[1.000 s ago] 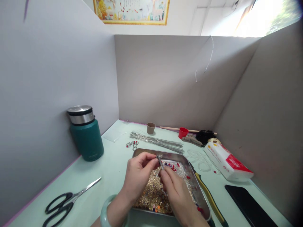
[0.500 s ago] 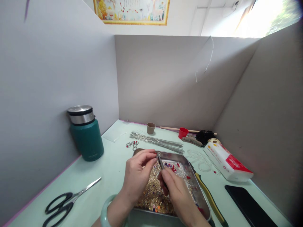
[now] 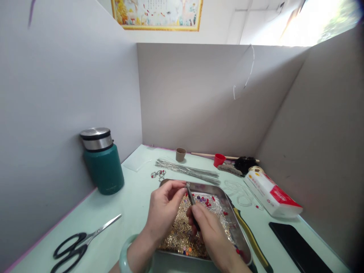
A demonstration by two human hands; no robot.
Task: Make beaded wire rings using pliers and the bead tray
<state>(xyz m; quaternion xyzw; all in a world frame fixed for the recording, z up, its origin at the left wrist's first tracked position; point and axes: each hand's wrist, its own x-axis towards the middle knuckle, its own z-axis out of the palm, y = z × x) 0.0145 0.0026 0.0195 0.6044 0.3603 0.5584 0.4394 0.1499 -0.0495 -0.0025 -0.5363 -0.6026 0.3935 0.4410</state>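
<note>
A metal tray (image 3: 241, 237) holds gold, clear, red and purple beads. Above its left side my left hand (image 3: 165, 206) pinches a tiny clear piece between thumb and fingertips; its exact shape is too small to tell. My right hand (image 3: 209, 231) is closed round a dark slim tool (image 3: 191, 197), like tweezers, whose tip meets the piece at the left fingertips. Just behind the tray lie a bundle of thin silver wires (image 3: 187, 170) and a small chain with red beads (image 3: 158, 174).
Scissors (image 3: 88, 238) and a green bottle (image 3: 104, 167) stand or lie at the left. Yellow-handled pliers (image 3: 251, 237), a black phone (image 3: 298, 246) and a tissue pack (image 3: 273, 193) are at the right. Brown cup (image 3: 180, 154) and red cup (image 3: 219, 160) sit behind.
The tool's tip and my right hand have shifted slightly left, still meeting the left fingertips. Both hands keep their grips. The whole view has moved a little.
</note>
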